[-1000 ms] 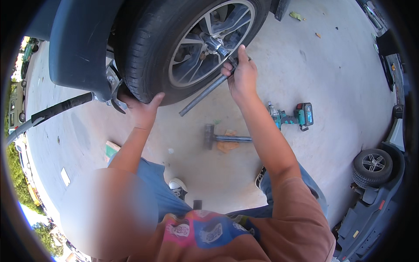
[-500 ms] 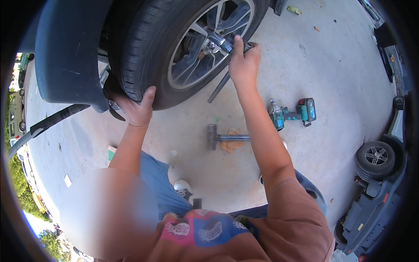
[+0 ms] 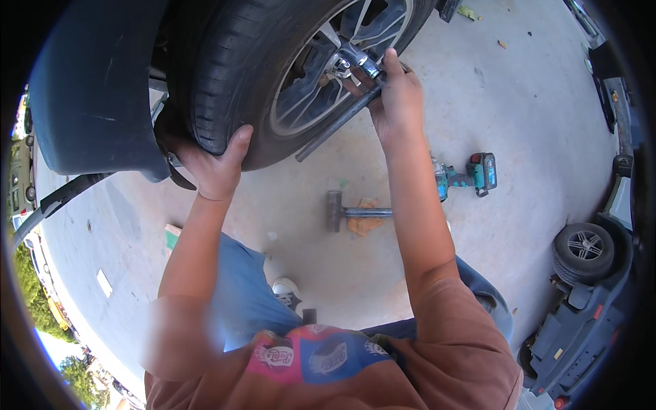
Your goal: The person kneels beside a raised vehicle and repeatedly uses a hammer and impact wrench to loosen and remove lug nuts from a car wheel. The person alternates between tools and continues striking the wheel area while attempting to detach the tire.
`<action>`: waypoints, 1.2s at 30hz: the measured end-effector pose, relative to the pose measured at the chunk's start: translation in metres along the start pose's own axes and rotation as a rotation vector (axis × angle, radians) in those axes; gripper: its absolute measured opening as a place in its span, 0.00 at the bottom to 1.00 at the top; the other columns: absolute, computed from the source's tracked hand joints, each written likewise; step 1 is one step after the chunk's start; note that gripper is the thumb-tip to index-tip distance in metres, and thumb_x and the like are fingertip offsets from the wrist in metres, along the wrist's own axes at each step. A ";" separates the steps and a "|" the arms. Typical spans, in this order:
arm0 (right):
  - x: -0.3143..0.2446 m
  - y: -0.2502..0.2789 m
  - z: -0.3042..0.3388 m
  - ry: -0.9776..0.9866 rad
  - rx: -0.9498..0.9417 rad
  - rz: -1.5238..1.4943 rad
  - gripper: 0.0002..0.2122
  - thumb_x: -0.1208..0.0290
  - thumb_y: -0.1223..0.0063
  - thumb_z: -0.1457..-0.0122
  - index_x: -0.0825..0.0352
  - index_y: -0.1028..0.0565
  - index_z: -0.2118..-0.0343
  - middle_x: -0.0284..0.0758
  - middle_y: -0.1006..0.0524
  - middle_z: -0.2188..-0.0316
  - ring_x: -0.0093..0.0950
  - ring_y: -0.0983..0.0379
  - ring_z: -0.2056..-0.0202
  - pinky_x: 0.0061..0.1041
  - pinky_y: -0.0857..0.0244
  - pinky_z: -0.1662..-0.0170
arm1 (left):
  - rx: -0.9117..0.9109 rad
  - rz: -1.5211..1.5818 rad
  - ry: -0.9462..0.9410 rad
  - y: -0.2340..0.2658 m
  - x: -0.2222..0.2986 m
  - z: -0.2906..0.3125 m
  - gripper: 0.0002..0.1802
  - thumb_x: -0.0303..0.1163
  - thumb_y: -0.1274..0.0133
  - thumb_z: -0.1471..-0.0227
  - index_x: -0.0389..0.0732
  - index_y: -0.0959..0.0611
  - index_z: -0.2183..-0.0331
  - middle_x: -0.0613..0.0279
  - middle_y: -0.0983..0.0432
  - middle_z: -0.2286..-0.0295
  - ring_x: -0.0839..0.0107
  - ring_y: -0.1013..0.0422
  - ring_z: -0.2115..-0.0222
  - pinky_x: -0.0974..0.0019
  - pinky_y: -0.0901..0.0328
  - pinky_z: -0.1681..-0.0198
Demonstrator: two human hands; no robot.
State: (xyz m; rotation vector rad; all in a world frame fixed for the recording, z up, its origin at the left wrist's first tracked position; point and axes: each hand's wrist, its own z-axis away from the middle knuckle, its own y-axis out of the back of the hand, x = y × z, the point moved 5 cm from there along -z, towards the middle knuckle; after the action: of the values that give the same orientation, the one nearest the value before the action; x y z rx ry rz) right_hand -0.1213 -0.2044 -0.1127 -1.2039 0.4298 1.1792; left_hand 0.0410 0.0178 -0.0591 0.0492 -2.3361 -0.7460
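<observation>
A car wheel with a black tyre (image 3: 229, 89) and a silver spoked rim (image 3: 301, 102) fills the top middle. My left hand (image 3: 215, 167) grips the tyre's lower edge, thumb up against the rubber; its fingers are hidden behind it. My right hand (image 3: 400, 102) is closed round the head end of a lug wrench. Its shiny socket (image 3: 367, 65) reaches to the hub at the wheel's centre. The wrench's dark bar (image 3: 331, 130) slants down and left across the tyre's lower right edge.
On the concrete floor lie a sledgehammer (image 3: 334, 210) over a brown lump (image 3: 365, 227) and a teal cordless impact wrench (image 3: 461, 179), partly behind my right forearm. A dark bumper (image 3: 102, 102) hangs at upper left. A spare wheel (image 3: 584, 249) sits against another vehicle at right.
The wrench bar has swung up and left, its free end now in front of the tyre's edge. My right hand has turned with it and shifted slightly right and down. My left hand stays on the tyre.
</observation>
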 end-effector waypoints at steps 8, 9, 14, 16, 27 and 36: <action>-0.009 0.015 -0.009 0.727 0.173 1.039 0.24 0.56 0.54 0.35 0.81 0.38 0.59 0.53 0.25 0.76 0.50 0.27 0.73 0.41 0.34 0.69 | -0.013 -0.053 0.028 0.000 0.017 -0.024 0.65 0.63 0.33 0.66 0.26 0.46 0.43 0.41 0.40 0.48 0.52 0.38 0.47 0.60 0.39 0.45; -0.011 0.014 -0.006 0.765 0.180 1.029 0.25 0.55 0.54 0.35 0.81 0.36 0.61 0.53 0.26 0.77 0.49 0.26 0.74 0.41 0.34 0.68 | -0.027 -0.057 0.049 -0.001 0.023 -0.027 0.63 0.63 0.34 0.64 0.28 0.46 0.43 0.41 0.39 0.49 0.52 0.37 0.47 0.60 0.38 0.45; -0.005 0.027 -0.027 0.358 0.068 0.748 0.24 0.51 0.57 0.35 0.75 0.32 0.68 0.43 0.25 0.80 0.34 0.25 0.80 0.30 0.31 0.77 | -0.100 -0.058 0.103 -0.005 0.044 -0.045 0.67 0.64 0.34 0.66 0.28 0.48 0.41 0.40 0.41 0.47 0.51 0.40 0.45 0.61 0.42 0.42; -0.003 0.025 -0.027 0.197 0.043 0.621 0.24 0.50 0.59 0.35 0.73 0.31 0.69 0.39 0.26 0.80 0.30 0.25 0.81 0.27 0.29 0.80 | -0.127 -0.048 0.084 -0.008 0.053 -0.054 0.66 0.65 0.35 0.64 0.28 0.47 0.40 0.39 0.42 0.46 0.51 0.42 0.43 0.60 0.44 0.41; -0.006 0.031 -0.040 -0.178 -0.009 0.415 0.22 0.50 0.62 0.34 0.70 0.32 0.63 0.38 0.26 0.77 0.31 0.25 0.81 0.28 0.27 0.82 | -0.100 0.146 0.155 0.007 0.019 0.010 0.54 0.57 0.40 0.53 0.25 0.42 0.41 0.40 0.40 0.44 0.51 0.42 0.42 0.56 0.51 0.38; 0.005 0.041 -0.057 0.229 0.328 0.675 0.24 0.53 0.57 0.35 0.78 0.30 0.64 0.50 0.24 0.73 0.45 0.24 0.70 0.38 0.30 0.66 | -0.050 0.444 0.075 -0.007 -0.024 0.011 0.61 0.56 0.33 0.61 0.28 0.46 0.40 0.46 0.43 0.42 0.56 0.45 0.42 0.59 0.52 0.37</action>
State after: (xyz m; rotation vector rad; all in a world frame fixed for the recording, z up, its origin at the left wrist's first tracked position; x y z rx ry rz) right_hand -0.1373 -0.2556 -0.1577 -0.9263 1.2224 1.4619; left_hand 0.0518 0.0232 -0.0843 -0.4414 -2.1452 -0.5657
